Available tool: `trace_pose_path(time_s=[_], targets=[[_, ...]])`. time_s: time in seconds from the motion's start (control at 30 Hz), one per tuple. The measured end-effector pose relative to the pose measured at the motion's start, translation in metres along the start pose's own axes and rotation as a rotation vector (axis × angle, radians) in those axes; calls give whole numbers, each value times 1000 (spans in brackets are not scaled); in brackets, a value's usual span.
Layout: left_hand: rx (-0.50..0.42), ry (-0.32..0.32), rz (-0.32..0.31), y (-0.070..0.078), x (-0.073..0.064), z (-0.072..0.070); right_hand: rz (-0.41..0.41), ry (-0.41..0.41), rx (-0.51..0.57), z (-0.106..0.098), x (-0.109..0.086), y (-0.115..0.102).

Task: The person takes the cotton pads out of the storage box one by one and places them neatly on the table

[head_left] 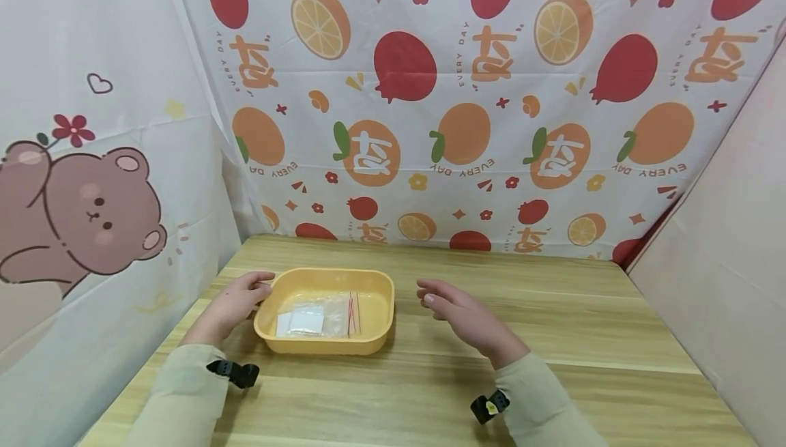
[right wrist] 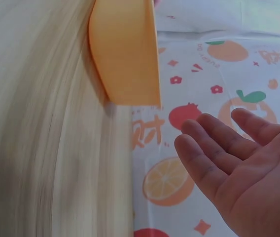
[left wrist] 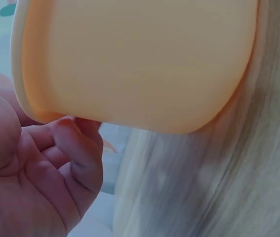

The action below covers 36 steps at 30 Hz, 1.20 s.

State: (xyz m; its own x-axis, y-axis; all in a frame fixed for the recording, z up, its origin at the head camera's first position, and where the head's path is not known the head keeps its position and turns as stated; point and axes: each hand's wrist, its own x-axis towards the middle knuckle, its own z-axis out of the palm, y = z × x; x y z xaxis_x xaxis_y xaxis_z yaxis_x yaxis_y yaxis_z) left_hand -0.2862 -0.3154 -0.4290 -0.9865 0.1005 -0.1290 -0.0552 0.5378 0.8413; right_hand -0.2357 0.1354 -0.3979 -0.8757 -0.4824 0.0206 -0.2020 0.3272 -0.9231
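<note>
One yellow plastic tray [head_left: 325,347] sits left of centre on one wood-grain table [head_left: 368,399]. Inside, clear zip bags [head_left: 334,317] with red seal lines overlap: seemingly at least two, exact count unclear. One left hand [head_left: 235,300] is at the tray's left rim, fingers bent; whether they grip, I cannot tell. One right hand [head_left: 463,317] hovers apart, opposite, fingers loosely extended, empty. Raised by one side only, the tray could tip and slide the bags.

Wood-grain counter [head_left: 589,310]. Fruit-print curtain [head_left: 454,92] behind far edge. White sheet [head_left: 135,37] with printed brown bear [head_left: 101,211], red flower [head_left: 74,131], along left edge. Plain pale panel [head_left: 724,222] along right edge.
</note>
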Motion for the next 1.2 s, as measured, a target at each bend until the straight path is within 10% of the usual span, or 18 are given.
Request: trace_pose_path(time_s=[0.8,1.2], targets=[[-231,-20,24,-20,12,5,10,-70,501,53,51,-29],[-256,-18,25,-23,13,6,205,18,594,87,91,-33]])
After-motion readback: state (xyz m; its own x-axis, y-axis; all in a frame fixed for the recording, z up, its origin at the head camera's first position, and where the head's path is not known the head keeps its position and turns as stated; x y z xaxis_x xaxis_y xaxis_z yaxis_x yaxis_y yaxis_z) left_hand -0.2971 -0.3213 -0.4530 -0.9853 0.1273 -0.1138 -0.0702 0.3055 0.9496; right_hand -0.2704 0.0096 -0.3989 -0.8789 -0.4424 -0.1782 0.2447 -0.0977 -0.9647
